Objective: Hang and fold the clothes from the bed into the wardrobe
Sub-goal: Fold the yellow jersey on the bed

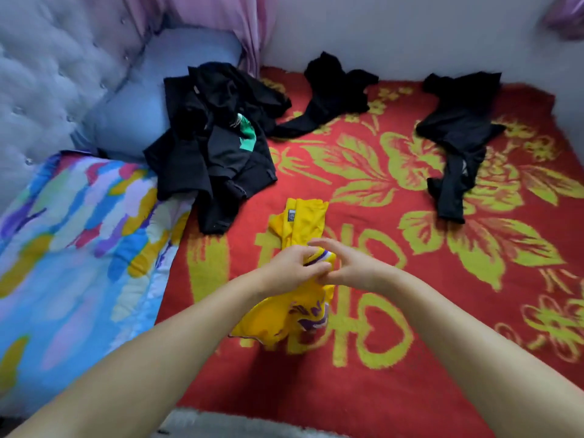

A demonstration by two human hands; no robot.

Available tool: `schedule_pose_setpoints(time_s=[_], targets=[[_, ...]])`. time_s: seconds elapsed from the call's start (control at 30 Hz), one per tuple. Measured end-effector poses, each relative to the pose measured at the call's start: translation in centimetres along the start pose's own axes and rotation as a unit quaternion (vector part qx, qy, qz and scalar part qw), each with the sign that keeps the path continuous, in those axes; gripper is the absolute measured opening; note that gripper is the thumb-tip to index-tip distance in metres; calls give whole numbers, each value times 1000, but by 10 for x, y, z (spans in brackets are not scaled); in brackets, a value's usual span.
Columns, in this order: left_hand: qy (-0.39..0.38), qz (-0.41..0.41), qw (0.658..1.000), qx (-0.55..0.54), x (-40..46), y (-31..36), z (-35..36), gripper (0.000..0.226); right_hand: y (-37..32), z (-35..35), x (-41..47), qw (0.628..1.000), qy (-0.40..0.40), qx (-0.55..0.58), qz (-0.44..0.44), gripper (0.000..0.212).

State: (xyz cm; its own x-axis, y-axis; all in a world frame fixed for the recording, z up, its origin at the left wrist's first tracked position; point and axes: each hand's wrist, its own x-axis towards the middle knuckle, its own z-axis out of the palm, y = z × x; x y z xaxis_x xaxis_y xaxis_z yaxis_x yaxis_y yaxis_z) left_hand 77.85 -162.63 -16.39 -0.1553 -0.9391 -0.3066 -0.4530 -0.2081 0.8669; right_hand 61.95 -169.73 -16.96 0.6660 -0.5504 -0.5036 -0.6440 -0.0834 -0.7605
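A yellow jersey with purple trim and lettering lies bunched lengthwise on the red blanket in the middle of the bed. My left hand and my right hand meet over its middle, both pinching the purple-and-white edge there. A heap of black clothes with a green patch sits at the back left. One black garment lies at the back centre. Another black garment is spread at the back right.
A multicoloured quilt covers the bed's left side. A pale blue pillow leans on the tufted headboard. Pink curtains hang behind. A white wall runs along the far side.
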Motion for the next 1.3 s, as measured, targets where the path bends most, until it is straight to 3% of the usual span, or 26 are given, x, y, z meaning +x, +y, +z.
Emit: schedule_pose_setpoints(time_s=[0.07, 0.13, 0.2, 0.3, 0.37, 0.53, 0.67, 0.73, 0.77, 0.87, 0.97, 1.03, 1.1, 1.17, 1.3], targets=[[-9, 31, 999, -8, -11, 41, -18, 23, -37, -26, -29, 997, 10, -75, -35, 10], [-21, 49, 999, -4, -24, 66, -33, 6, -59, -48, -53, 988, 55, -126, -74, 13], [-29, 28, 999, 26, -34, 77, -47, 31, -78, -73, -77, 978, 108, -141, -106, 15], [-14, 13, 990, 141, -47, 77, -66, 18, -92, -115, -114, 959, 221, -104, -146, 21], [26, 12, 988, 150, -55, 80, -83, 27, -93, -141, -134, 945, 273, -78, -164, 28], [114, 102, 977, 146, -65, 136, -125, 31, -96, -176, -173, 953, 242, -97, -152, 17], [247, 191, 939, 142, -64, 185, -146, 31, -123, -190, -205, 939, 267, -71, -205, 4], [301, 209, 922, 126, -63, 212, -150, 8, -141, -197, -220, 926, 287, -54, -241, 19], [319, 220, 914, 118, -63, 224, -152, 14, -149, -199, -225, 921, 289, -38, -258, 24], [342, 258, 898, 103, -66, 258, -157, 24, -172, -208, -239, 904, 303, 19, -302, 24], [370, 255, 873, 190, -70, 279, -171, 40, -182, -226, -242, 904, 306, 18, -298, 22], [396, 226, 848, 269, -69, 285, -181, 49, -181, -240, -238, 914, 303, -69, -259, 12], [396, 214, 836, 314, -67, 287, -186, 44, -177, -250, -230, 912, 295, -186, -215, 6], [371, 212, 847, 317, -63, 287, -190, 31, -174, -256, -223, 905, 288, -240, -202, 4], [359, 201, 868, 278, -55, 290, -195, 30, -169, -265, -214, 891, 338, -240, -183, 10]])
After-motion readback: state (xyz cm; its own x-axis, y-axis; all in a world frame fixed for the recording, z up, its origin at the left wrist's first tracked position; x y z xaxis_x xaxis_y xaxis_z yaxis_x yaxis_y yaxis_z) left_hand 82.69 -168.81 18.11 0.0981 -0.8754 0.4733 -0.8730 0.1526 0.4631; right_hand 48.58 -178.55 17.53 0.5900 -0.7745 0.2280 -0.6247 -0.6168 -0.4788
